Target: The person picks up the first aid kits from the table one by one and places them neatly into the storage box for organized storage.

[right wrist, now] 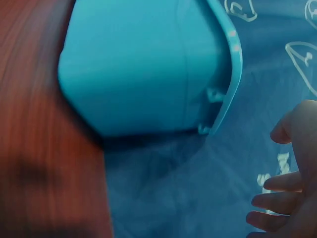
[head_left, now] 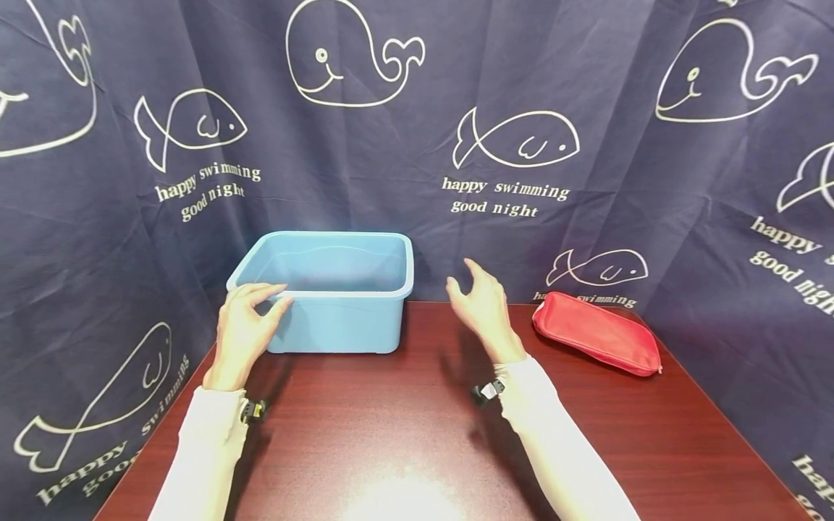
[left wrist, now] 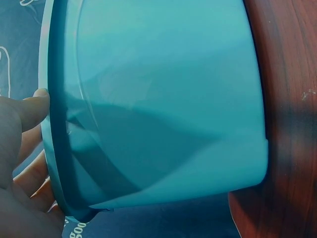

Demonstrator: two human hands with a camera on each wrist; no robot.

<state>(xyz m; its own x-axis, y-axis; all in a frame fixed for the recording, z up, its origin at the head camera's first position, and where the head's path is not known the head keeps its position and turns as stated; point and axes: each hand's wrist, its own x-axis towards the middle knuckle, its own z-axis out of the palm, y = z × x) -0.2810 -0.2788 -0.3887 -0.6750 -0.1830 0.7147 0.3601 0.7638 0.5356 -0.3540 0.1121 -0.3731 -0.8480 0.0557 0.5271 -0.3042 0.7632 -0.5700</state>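
A light blue plastic bin (head_left: 335, 322) stands on the table near the curtain, its inside partly in sight. At its front left corner is my left hand (head_left: 244, 329), thumb and index finger apart and right at the rim. The left wrist view shows the thumb (left wrist: 35, 106) overlapping the edge of the rim (left wrist: 53, 124), the other fingers partly hidden behind it. To the right of the bin, my right hand (head_left: 482, 307) hovers with nothing in it, thumb and fingers spread. In the right wrist view, a gap separates its fingers (right wrist: 277, 202) from the bin's rim (right wrist: 235, 64).
A red zippered pouch (head_left: 596, 333) lies at the table's back right. Behind and beside the reddish-brown wooden table (head_left: 365, 420) hangs a dark blue curtain (head_left: 449, 43) printed with whales and fish. Both wrists carry small cameras.
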